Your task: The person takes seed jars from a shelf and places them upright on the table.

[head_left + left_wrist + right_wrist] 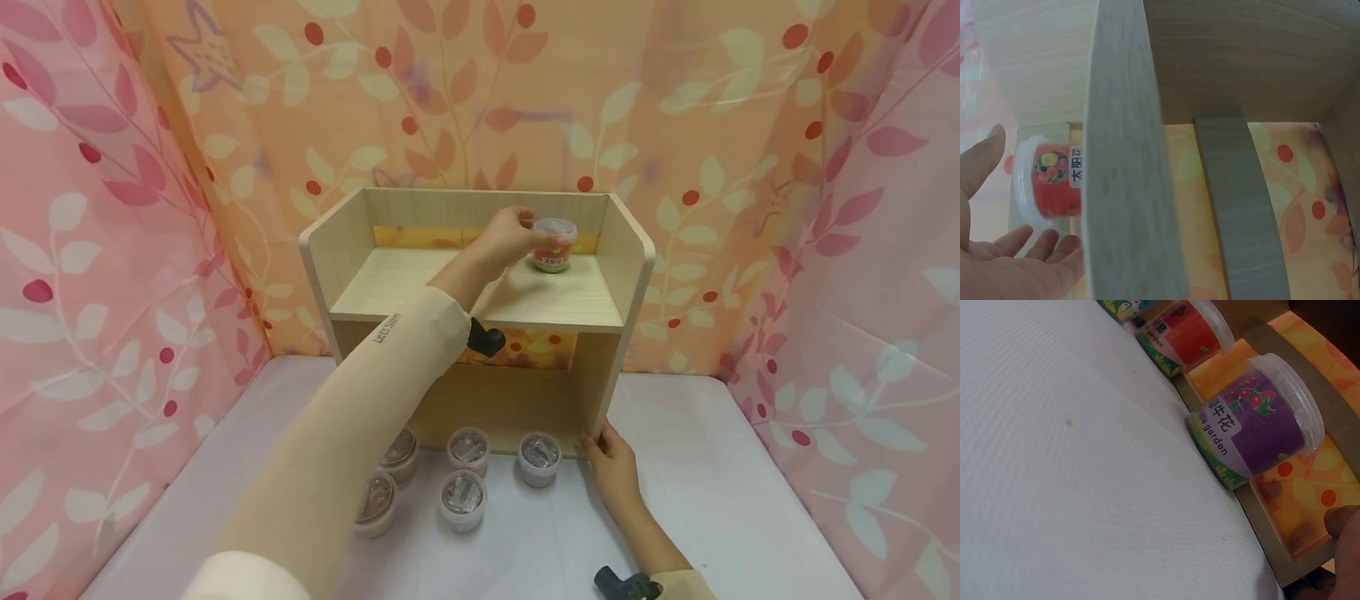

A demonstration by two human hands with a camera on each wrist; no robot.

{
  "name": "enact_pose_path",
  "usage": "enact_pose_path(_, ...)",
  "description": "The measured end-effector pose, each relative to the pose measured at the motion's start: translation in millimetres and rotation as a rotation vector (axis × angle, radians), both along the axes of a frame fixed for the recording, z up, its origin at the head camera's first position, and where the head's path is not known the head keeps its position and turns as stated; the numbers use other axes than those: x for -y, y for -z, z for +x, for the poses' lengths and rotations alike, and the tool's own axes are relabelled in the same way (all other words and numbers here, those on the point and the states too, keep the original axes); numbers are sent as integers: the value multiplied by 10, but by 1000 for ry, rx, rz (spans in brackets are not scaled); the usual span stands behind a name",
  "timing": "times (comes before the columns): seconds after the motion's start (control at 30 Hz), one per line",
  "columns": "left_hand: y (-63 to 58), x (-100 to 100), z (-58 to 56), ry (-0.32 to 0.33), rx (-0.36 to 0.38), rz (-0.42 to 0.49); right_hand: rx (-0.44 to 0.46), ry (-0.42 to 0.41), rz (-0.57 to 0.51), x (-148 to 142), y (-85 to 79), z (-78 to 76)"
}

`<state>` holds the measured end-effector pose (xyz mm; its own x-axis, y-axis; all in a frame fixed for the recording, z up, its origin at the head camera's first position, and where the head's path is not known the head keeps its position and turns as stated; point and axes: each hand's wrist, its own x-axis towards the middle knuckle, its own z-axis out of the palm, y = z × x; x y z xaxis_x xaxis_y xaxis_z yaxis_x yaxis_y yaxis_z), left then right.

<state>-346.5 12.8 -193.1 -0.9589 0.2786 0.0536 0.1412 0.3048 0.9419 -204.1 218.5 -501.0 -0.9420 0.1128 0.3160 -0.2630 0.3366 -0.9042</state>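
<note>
A red-labelled plastic tub (1057, 178) with a clear lid stands on the top shelf of a pale wooden shelf unit (551, 296), towards its right side. My left hand (516, 237) is around this tub; in the left wrist view its thumb and fingers are spread apart, with a gap between thumb and lid. The shelf's front edge hides the tub's base there. Down at the unit's lower right front corner, my right hand (617, 471) grips the side board. Beside it in the right wrist view is a purple-labelled tub (1266, 425).
Several lidded tubs stand on the white cloth before the unit, among them a front tub (462, 500) and a red-labelled one (1188, 337). My left sleeve (352, 417) partly covers those at left. Patterned curtains (480, 100) enclose the back and sides.
</note>
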Motion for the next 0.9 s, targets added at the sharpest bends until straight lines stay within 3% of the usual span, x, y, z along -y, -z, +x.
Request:
enact_pose_path(0.13, 11, -44, -29, -3, 12, 18, -7, -1, -6, -11, 33, -36)
enact_pose_path(0.43, 66, -120, -35, -71, -32, -26, 10, 9, -24, -103, 369, -231)
enact_pose_path(0.9, 92, -136, -27, -127, -56, -13, 12, 1, -58, -94, 361, -222)
